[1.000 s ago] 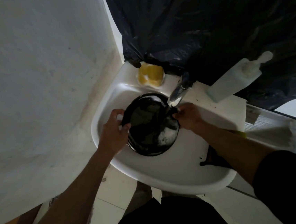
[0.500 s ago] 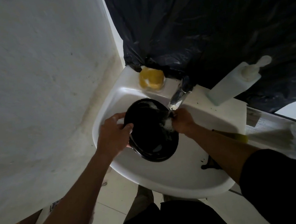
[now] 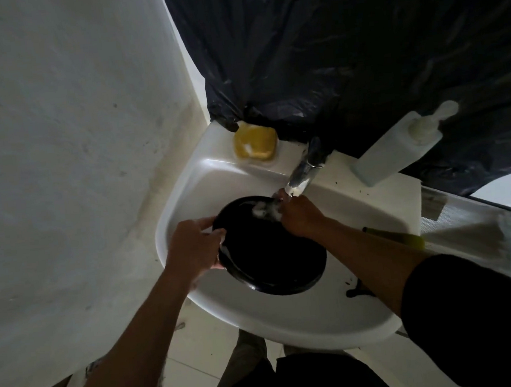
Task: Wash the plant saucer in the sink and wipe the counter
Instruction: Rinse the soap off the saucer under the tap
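In the sink: the black plant saucer (image 3: 272, 251) was held tilted over the basin of the white sink (image 3: 292, 330), its far rim beneath the tap (image 3: 303, 173).
Suds: a white patch of foam (image 3: 265, 212) lay on the saucer's far edge, and a little more showed at its left rim.
Left hand: the left hand (image 3: 194, 249) gripped the saucer's left rim, thumb over the top and fingers curled below.
Right hand: the right hand (image 3: 300, 217) rested at the foamy far rim, just under the spout. Whether its fingers were clamped on anything could not be told.
Sponge: a yellow sponge (image 3: 255, 146) sat on the ledge behind the basin, apart from both hands.
Soap: a pale pump bottle (image 3: 399, 148) stood to the right of the tap.
Counter: the white counter (image 3: 373, 196) beside the tap carried dark specks, and a dark smear (image 3: 358, 289) marked the sink's near-right rim.
Progress: the washing appeared to be midway, with the saucer soaped but judged not fully rinsed. The specks suggested that wiping the counter remained to be done.
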